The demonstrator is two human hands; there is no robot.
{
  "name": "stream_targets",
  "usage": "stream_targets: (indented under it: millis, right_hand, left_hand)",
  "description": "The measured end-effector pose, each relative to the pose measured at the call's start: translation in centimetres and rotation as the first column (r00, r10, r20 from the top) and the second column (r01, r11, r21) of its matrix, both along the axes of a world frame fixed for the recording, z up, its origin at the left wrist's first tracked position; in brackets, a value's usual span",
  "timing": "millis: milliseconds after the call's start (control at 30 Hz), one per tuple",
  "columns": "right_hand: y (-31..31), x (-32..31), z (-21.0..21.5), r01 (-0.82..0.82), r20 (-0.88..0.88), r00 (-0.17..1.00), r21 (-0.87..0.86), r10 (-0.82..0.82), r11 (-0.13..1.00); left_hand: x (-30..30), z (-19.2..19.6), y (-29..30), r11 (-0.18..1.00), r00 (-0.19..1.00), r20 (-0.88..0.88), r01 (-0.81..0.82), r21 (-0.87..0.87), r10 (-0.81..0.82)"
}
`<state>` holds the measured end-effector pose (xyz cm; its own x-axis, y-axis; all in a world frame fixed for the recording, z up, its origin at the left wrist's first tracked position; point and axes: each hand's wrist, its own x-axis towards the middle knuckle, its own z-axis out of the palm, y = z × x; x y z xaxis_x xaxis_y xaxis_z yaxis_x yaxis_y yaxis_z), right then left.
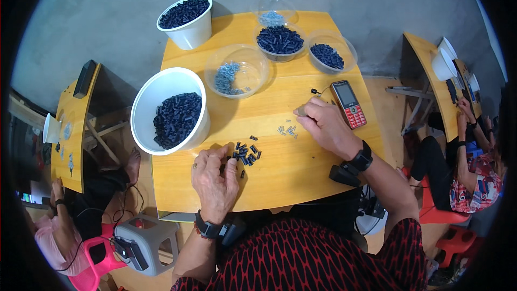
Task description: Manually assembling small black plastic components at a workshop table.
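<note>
My left hand rests on the yellow table beside a small pile of short black plastic pieces. Its thumb stands apart from the bent fingers, and I see nothing held in it. My right hand is over the table just right of a scatter of tiny silvery metal parts. Thumb and forefinger are pressed together there; whatever lies between them is too small or hidden to name. Close by the left hand stands a large white bucket with many black pieces in it.
A clear tub with metal parts sits mid-table. Farther back are a white bucket and clear tubs of black pieces. A red keypad phone lies right of my hand. Other people sit at tables on both sides.
</note>
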<state>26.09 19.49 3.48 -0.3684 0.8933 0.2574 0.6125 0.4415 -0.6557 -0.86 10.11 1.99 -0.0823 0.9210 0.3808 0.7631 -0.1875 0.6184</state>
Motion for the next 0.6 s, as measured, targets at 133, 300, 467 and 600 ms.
stream_targets:
  millis: [133, 300, 467, 600]
  right_hand:
    - [1.0, -0.9, 0.0, -0.101, 0.034, 0.994, 0.044, 0.1, 0.994]
    - [1.5, -1.4, 0.1, -0.139, 0.131, 0.982, 0.037, 0.133, 0.99]
    - [1.8, -1.4, -0.2, -0.143, 0.127, 0.984, 0.118, 0.128, 0.983]
    - [1.0, -0.7, 0.8, -0.015, -0.042, 0.999, -0.047, 0.013, 0.999]
  left_hand:
    - [-0.2, -0.3, 0.0, 1.0, 0.999, 0.027, -0.018, 0.024, 0.017]
    - [-0.4, -0.7, 0.2, 0.998, 0.994, 0.102, -0.032, 0.047, 0.028]
    - [-0.9, -1.0, 0.2, 0.996, 0.977, 0.205, -0.074, 0.057, 0.061]
    - [-1.5, -1.2, 0.5, 0.994, 0.904, 0.415, -0.108, -0.019, 0.106]
